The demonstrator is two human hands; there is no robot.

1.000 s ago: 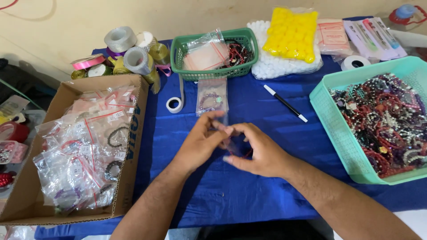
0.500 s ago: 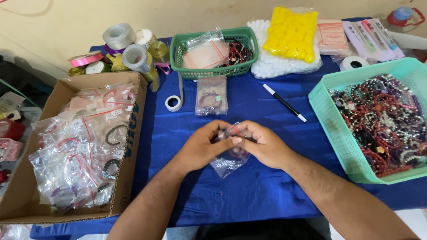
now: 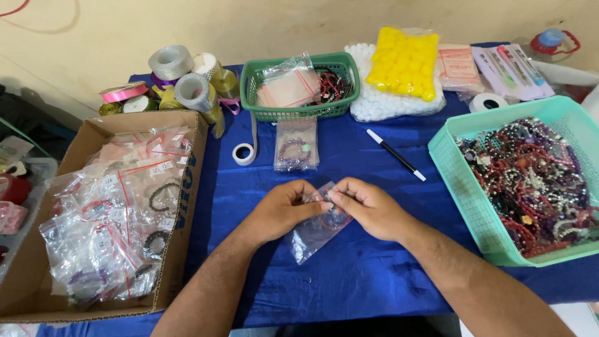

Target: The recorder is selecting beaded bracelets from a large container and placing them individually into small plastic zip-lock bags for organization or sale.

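Note:
My left hand point(image 3: 282, 211) and my right hand point(image 3: 369, 209) meet at the middle of the blue cloth point(image 3: 374, 274). Both pinch the top edge of a small clear plastic bag point(image 3: 316, 232). The bag hangs down toward me, and a dark beaded bracelet shows faintly inside it. My fingertips touch each other over the bag's mouth. Beyond my hands a bagged purple bracelet point(image 3: 296, 146) lies flat on the cloth.
A cardboard box point(image 3: 187, 187) of several bagged bracelets stands at the left. A teal basket point(image 3: 465, 187) full of loose bracelets is at the right. A green basket point(image 3: 299, 112), ribbon spools point(image 3: 187, 81), a tape roll point(image 3: 244, 153), a black pen point(image 3: 395, 154) and yellow balls point(image 3: 402, 62) lie further back.
The bag has come down from an upright hold between my hands to hanging toward me. My hands have drawn closer together at its top edge.

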